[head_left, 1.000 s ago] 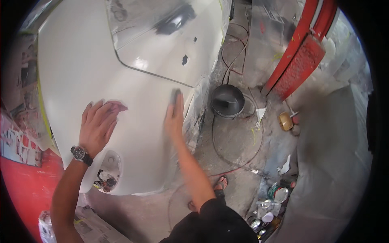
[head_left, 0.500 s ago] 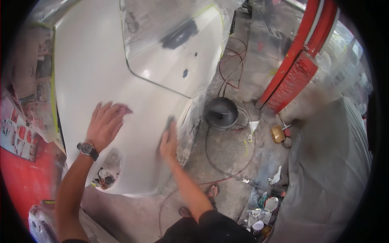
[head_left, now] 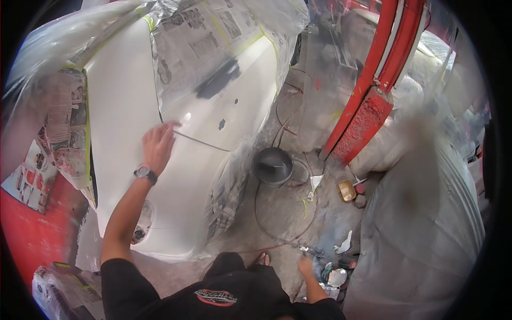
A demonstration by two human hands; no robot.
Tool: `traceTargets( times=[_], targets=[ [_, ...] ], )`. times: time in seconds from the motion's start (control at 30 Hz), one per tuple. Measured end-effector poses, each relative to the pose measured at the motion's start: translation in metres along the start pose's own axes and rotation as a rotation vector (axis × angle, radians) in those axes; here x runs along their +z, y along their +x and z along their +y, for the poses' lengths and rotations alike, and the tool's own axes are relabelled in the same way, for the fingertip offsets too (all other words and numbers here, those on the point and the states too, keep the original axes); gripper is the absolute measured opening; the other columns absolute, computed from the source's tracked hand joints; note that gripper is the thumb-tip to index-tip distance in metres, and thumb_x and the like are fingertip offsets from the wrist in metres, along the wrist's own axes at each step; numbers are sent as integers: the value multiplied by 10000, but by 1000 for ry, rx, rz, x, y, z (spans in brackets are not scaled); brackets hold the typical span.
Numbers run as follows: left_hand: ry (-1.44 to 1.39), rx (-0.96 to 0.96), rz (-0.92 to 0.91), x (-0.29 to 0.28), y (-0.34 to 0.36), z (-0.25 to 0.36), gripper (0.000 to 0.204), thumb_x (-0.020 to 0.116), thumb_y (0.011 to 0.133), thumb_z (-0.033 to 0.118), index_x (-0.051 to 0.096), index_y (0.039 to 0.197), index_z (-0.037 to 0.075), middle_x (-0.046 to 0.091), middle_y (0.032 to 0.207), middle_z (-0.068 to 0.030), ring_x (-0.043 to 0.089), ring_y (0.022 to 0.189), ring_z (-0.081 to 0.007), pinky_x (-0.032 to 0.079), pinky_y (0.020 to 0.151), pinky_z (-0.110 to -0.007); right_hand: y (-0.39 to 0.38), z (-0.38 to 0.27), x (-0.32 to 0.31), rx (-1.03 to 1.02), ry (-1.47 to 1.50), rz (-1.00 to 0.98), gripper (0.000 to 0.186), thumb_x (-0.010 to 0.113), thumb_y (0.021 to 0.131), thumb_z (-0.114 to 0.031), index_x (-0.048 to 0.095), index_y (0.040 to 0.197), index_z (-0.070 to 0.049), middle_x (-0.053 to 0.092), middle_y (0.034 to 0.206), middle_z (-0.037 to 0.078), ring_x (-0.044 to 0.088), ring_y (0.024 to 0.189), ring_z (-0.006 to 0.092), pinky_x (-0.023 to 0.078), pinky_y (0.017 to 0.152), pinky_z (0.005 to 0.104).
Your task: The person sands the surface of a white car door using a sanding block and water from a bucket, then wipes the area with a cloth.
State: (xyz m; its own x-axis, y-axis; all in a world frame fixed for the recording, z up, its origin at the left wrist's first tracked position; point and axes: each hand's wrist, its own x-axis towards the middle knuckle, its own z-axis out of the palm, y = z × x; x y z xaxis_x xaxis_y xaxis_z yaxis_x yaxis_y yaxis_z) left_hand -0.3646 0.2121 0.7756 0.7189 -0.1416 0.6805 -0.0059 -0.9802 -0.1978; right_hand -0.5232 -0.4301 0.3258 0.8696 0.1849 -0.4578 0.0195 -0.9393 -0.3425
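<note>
My left hand (head_left: pixel 158 146) is over the white car panel (head_left: pixel 122 101), near the dark seam, with its fingers on a pink cloth or pad (head_left: pixel 174 126). The panel has grey patches (head_left: pixel 216 80) and a lamp recess low down. Masking newspaper (head_left: pixel 189 32), yellow tape and plastic sheeting border it. My right hand (head_left: pixel 305 265) is low at the right of the panel, away from it, just short of the small cans and clutter (head_left: pixel 336 277) on the floor; its fingers are too indistinct to tell what, if anything, they hold.
A black bucket (head_left: pixel 272 166) stands on the concrete floor beside looping hoses (head_left: pixel 257 213). A red post (head_left: pixel 368 106) rises at the right, with a tan container (head_left: pixel 346 190) near its foot. A grey cover (head_left: pixel 416 240) fills the right side; red bodywork (head_left: pixel 32 240) is at left.
My left hand has moved up the panel with the pink item. My right hand has left the panel and dropped to the lower right. The view has shifted, showing more masking at the top.
</note>
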Motion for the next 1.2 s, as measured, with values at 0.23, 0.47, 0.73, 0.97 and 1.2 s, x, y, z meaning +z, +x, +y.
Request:
traceTargets(
  times=[0.23, 0.47, 0.73, 0.97, 1.2],
  targets=[
    [151, -49, -402, 124, 58, 11, 654, 629, 960, 318, 456, 1470, -54, 386, 1561, -211, 291, 1486, -366, 217, 1220, -538, -73, 118, 19, 311, 54, 228, 398, 502, 980, -302, 683, 871, 35, 706, 880, 289, 689, 791, 487, 539, 693, 584],
    [410, 23, -489, 271, 180, 15, 663, 517, 1006, 381, 432, 1482, -74, 334, 1611, -230, 247, 1527, -377, 176, 1239, -547, -46, 0, 21, 554, 211, -77, 413, 524, 967, -322, 690, 989, 55, 725, 916, 259, 696, 883, 449, 553, 742, 556],
    [557, 20, -463, 448, 365, 38, 736, 511, 1002, 427, 380, 1489, -108, 374, 1557, -241, 268, 1489, -410, 187, 1229, -539, 108, -107, -41, 614, 519, 126, 408, 527, 969, -322, 693, 986, 50, 719, 904, 239, 691, 865, 421, 546, 734, 535],
    [563, -1, -497, 565, 460, 69, 668, 455, 1030, 361, 380, 1519, -88, 375, 1581, -225, 250, 1509, -406, 138, 1255, -535, 147, -128, -63, 692, 579, 168, 404, 529, 971, -322, 696, 984, 47, 713, 894, 223, 687, 850, 397, 539, 727, 516],
    [-1398, -193, 585, 655, 457, 24, 334, 419, 1026, 290, 512, 1187, 13, 552, 1244, -142, 478, 1211, -290, 341, 1087, -435, 149, -104, -61, 631, 557, 132, 401, 532, 973, -321, 699, 982, 43, 708, 883, 206, 682, 835, 373, 532, 720, 498]
  ],
)
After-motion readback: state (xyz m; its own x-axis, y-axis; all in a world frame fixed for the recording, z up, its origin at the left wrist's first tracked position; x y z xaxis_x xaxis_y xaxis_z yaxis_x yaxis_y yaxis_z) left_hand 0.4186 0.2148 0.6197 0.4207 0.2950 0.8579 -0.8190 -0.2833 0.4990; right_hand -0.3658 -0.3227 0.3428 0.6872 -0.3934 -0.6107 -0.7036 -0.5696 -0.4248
